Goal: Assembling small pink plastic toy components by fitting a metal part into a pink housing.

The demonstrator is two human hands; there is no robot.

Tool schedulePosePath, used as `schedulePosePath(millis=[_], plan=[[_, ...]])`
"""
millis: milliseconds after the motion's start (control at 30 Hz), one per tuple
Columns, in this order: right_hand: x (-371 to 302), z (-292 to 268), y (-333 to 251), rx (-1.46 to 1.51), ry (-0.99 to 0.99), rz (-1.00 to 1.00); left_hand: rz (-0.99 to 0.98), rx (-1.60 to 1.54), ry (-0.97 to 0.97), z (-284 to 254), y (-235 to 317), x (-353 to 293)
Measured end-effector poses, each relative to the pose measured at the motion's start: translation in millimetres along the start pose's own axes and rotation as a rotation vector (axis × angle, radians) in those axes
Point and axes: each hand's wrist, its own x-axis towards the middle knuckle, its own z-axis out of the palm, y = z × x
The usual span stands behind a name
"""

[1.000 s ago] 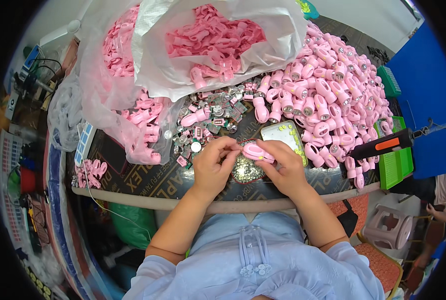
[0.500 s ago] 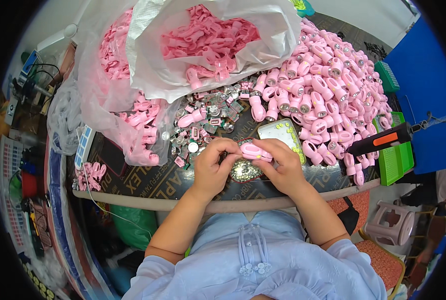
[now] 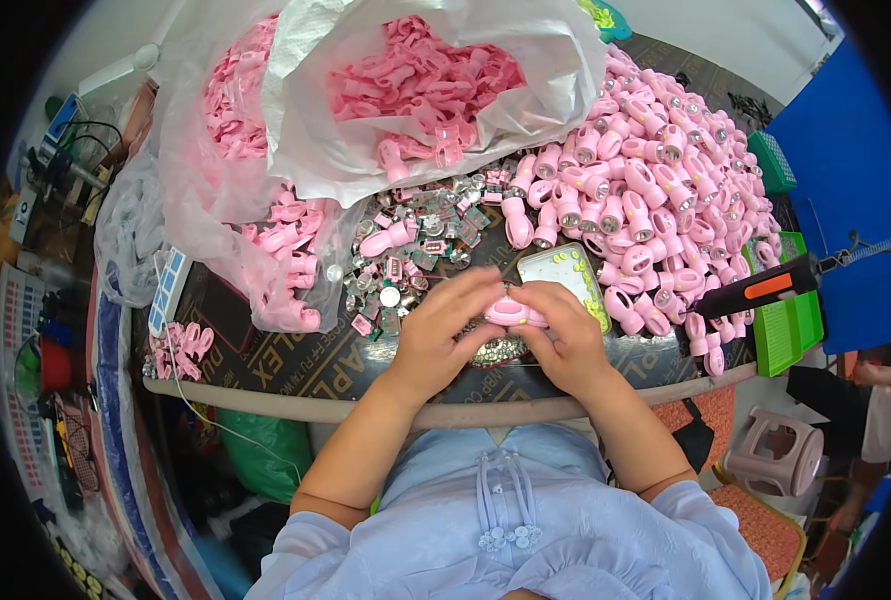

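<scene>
A small pink flashlight lies sideways between my two hands, above the near part of the table. My right hand grips its right end between thumb and fingers. At its left end my left hand closes round it, fingers curved over the far side and thumb at the near side; those fingers partly hide that end. Under the hands sits a container of small shiny round parts. Just behind my right hand is a white tray with small yellow-green pieces in it.
Finished-looking pink flashlights are heaped at the right. An electric screwdriver hangs by green trays. Circuit parts lie in the middle, behind them a white sack of pink shells. A dark phone lies left.
My left fingers have gone from a pinch at the flashlight's left end to stretching over its far side. The right hand keeps its grip. At the far right, another person's arm has appeared.
</scene>
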Motion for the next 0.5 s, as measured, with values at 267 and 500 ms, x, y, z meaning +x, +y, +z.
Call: schedulePosePath(millis=[267,500], plan=[[-6,-1,5,0.245,-0.058,0.179,0.146,0.123,0.018,-7,-1,-3],[15,-18,-29,-0.015,-0.163,0.011,0.171,0.268,-0.190,-19,26,10]])
